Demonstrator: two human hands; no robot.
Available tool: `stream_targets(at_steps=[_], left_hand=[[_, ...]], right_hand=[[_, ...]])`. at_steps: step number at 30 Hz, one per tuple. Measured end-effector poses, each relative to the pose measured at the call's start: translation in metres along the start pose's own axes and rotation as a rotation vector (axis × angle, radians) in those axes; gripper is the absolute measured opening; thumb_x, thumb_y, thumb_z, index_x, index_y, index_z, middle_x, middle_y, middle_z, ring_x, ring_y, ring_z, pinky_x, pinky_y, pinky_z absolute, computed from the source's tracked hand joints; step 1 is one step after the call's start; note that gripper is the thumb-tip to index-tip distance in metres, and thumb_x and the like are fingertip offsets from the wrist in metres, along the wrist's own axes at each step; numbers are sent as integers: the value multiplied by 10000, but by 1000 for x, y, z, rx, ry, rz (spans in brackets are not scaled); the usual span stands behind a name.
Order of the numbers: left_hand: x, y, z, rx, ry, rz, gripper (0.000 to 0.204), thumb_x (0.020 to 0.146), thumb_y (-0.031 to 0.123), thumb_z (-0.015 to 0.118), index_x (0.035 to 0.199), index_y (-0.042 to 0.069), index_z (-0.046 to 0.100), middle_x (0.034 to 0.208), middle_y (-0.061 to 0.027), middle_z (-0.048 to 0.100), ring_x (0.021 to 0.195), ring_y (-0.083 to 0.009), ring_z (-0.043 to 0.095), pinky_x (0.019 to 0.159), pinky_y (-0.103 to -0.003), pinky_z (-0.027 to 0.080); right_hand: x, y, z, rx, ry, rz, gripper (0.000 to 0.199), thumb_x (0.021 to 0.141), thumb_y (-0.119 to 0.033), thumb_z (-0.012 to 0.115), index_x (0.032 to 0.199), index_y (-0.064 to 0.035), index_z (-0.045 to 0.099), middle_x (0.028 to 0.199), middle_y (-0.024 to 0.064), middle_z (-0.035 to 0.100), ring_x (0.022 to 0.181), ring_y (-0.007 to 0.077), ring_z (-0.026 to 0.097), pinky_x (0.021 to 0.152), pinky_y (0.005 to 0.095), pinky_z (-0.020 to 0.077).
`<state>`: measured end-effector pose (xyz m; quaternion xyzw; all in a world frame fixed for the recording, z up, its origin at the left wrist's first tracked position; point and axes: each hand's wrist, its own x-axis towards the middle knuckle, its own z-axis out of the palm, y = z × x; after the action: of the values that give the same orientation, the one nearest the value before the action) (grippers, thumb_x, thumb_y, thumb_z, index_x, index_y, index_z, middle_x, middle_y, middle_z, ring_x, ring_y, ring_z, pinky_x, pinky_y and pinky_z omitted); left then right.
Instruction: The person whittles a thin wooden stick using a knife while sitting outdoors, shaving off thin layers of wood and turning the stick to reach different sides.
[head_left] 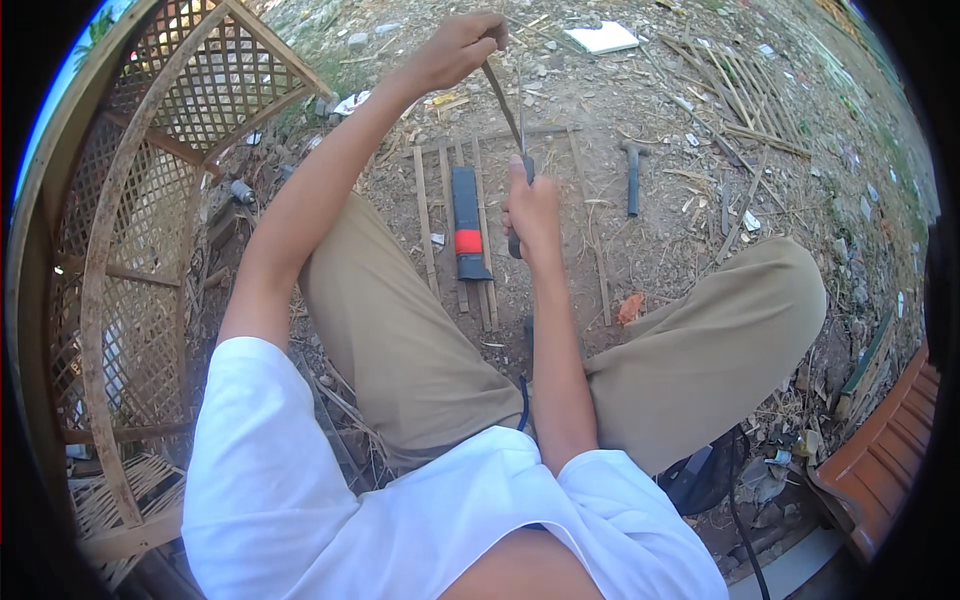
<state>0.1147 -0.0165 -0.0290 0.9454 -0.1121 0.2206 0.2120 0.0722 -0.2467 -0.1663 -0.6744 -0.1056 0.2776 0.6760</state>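
Two hands busy on one thin strip (503,100): left hand (455,48) pinching its top end, fingers clamped; right hand (530,208) gripping a knife (520,170) against it, just right of the black-red sheath (467,222). Several finished slats (425,225) lying beside sheath already; strip seemingly only partly shaved. Hammer (632,175) further right, untouched.

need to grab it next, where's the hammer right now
In the head view the hammer lies on the dirt ground to the right of the right hand, just beyond the row of bamboo strips.
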Motion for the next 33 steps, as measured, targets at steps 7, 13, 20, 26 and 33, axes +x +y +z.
stream_targets(at_steps=[7, 13, 20, 26, 33], left_hand=[[-3, 4, 20, -30, 55, -153, 414, 1038, 393, 597, 929, 1, 673, 789, -59, 658, 743, -145, 580, 727, -338, 482], [-20, -32, 17, -1080, 49, -270, 612, 1104, 331, 490, 542, 104, 401, 607, -25, 479, 606, -139, 463, 610, -317, 397], [-14, 8, 38, -1165, 248, -270, 613, 1078, 418, 475, 558, 181, 253, 527, 30, 162, 485, -137, 192, 509, -328, 189], [-30, -16, 18, -1157, 270, -374, 632, 1069, 378, 561, 579, 185, 211, 548, 50, 122, 517, -104, 116, 513, -328, 129], [-38, -10, 10, -1083, 292, -376, 624, 1051, 338, 585, 559, 182, 234, 538, 52, 171, 498, -105, 172, 510, -330, 178]], right_hand=[[22, 45, 23, -208, 98, -16, 657, 1056, -480, 526, 778, 105, 635, 755, 334, 658, 795, 517, 675, 723, 566, 497], [16, 30, 25, -172, 32, 26, 646, 1065, -463, 515, 741, 84, 630, 627, 257, 617, 658, 441, 666, 656, 517, 497], [11, 10, 24, -81, 37, -127, 621, 1069, -437, 515, 751, 84, 629, 626, 253, 607, 650, 442, 657, 640, 502, 487], [37, 83, 27, -229, 145, -288, 599, 1080, -390, 510, 738, 95, 582, 571, 197, 576, 522, 351, 591, 559, 485, 480], [35, 87, 13, -371, 222, -8, 603, 1050, -414, 537, 796, 115, 675, 847, 385, 670, 894, 553, 668, 803, 588, 512]])
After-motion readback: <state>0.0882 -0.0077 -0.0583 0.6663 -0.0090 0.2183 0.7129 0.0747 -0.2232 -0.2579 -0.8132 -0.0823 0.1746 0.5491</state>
